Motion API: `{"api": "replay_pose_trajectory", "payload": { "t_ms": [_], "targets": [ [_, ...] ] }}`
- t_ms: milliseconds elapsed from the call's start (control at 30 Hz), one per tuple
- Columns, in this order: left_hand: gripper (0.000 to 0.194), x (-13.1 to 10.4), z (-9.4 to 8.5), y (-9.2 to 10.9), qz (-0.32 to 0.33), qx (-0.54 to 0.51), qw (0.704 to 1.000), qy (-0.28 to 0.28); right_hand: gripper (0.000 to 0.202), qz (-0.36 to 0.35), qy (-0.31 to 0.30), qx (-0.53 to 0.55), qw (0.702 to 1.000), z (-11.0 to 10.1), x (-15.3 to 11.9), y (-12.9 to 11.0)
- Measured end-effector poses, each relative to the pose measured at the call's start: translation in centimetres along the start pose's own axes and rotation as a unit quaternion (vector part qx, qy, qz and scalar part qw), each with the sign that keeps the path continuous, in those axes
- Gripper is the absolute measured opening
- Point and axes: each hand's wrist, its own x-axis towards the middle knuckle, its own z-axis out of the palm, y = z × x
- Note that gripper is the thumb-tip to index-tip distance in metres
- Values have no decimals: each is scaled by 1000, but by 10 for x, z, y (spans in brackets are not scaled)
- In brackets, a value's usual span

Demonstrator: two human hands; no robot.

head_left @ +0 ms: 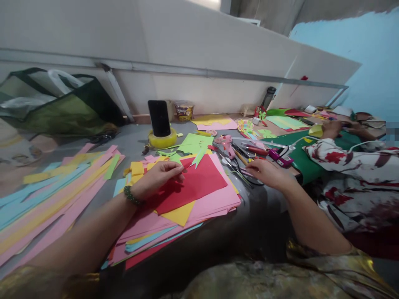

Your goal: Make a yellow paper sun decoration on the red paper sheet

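My left hand (168, 176), with a green bead bracelet (132, 196) at the wrist, is closed in a pinch above a red paper sheet (196, 182). Whatever lies between its fingertips is too small to make out against the red. Under that sheet is a stack of pink paper (222, 199), with a yellow sheet (181, 214) poking out. To the right, my right hand (264, 172) has its fingers curled down among the tools; what they grip is hidden. Close by lie a pink glue gun (226, 145), metal tweezers (229, 162) and a purple item (280, 157).
Long coloured paper strips (59, 199) cover the left side. A phone (159, 118) stands in a yellow tape roll (162, 138), near a printed cup (184, 111). Green scraps (195, 143) lie behind the stack. At right, a co-worker's patterned sleeve (336, 153) rests by a green surface (311, 166).
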Motion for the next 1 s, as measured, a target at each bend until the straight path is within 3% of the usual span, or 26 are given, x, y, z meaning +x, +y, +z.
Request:
{"api": "replay_pose_trajectory", "payload": {
  "t_ms": [100, 300, 667, 800, 900, 1000],
  "targets": [
    [54, 0, -1, -1, -1, 13, 1000, -2, 29, 8, -16, -21, 1000, 5, 0, -10],
    [47, 0, -1, -3, -7, 14, 1000, -16, 26, -2, -31, -67, 997, 14, 7, 0],
    [49, 0, 1, 2, -27, 16, 999, -16, 28, 110, -60, -127, 984, 6, 6, -21],
    [49, 0, 1, 0, -19, 28, 999, -10, 26, 132, -61, -143, 979, 1, -5, -12],
    [46, 0, 0, -1, -13, 25, 1000, -9, 29, 134, -24, -112, 984, -2, -20, 4],
    [42, 0, 1, 0, 2, 17, 999, -28, 28, 34, 34, 43, 998, -6, -33, 7]
  ]
}}
